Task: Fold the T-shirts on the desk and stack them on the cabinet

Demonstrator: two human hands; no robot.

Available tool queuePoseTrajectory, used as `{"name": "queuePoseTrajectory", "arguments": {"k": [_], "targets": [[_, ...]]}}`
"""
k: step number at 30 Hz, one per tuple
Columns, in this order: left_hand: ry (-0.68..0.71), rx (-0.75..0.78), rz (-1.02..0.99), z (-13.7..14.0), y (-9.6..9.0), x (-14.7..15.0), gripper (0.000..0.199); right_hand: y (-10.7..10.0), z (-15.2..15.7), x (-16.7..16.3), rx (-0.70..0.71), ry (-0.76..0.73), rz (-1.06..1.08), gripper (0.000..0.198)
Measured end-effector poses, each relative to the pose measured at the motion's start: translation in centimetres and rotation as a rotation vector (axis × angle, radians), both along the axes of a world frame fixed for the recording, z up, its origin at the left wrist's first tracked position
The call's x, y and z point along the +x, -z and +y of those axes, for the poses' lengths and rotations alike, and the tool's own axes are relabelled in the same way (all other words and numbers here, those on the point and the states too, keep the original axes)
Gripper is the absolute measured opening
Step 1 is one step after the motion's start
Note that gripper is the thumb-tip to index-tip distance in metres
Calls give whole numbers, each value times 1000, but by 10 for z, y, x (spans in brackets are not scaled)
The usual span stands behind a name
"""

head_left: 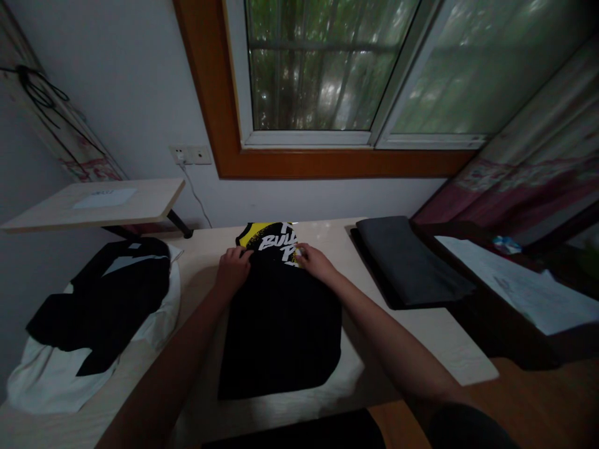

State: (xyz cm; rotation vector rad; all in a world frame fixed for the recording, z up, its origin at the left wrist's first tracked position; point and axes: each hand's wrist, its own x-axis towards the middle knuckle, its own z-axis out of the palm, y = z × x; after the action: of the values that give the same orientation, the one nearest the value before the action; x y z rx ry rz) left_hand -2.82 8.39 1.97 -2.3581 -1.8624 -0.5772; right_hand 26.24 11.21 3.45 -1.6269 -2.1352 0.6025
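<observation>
A black shirt (283,330) lies on the pale table, partly folded. At its far end a yellow patch and white lettering show. My left hand (234,269) is at the shirt's left side, fingers curled down onto the cloth just beside the print. On the right side, my right hand (317,262) has thumb and fingers closed on the cloth by the lettering. An edge of plain black fabric runs between both hands, just below the print. The undersides of the fingers are hidden.
Left of me, a black garment (126,293) lies on white cloth (56,380), near a raised wooden shelf (154,196). A dark grey folded item (407,259) sits right of the shirt. Beyond it, a paper sheet (519,280) rests on dark furniture. A window (327,68) is ahead.
</observation>
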Motion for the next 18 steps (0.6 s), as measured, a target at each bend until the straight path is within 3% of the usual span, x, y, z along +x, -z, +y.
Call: {"name": "queuePoseTrajectory", "arguments": {"k": [9, 14, 18], "targets": [[139, -66, -5, -36, 10, -20, 45, -15, -53, 62, -204, -189, 145, 42], [225, -82, -58, -73, 13, -34, 40, -20, -86, 85, -308, -141, 404, 31], [297, -97, -87, -92, 11, -45, 32, -29, -100, 72, -345, -65, 582, 29]]}}
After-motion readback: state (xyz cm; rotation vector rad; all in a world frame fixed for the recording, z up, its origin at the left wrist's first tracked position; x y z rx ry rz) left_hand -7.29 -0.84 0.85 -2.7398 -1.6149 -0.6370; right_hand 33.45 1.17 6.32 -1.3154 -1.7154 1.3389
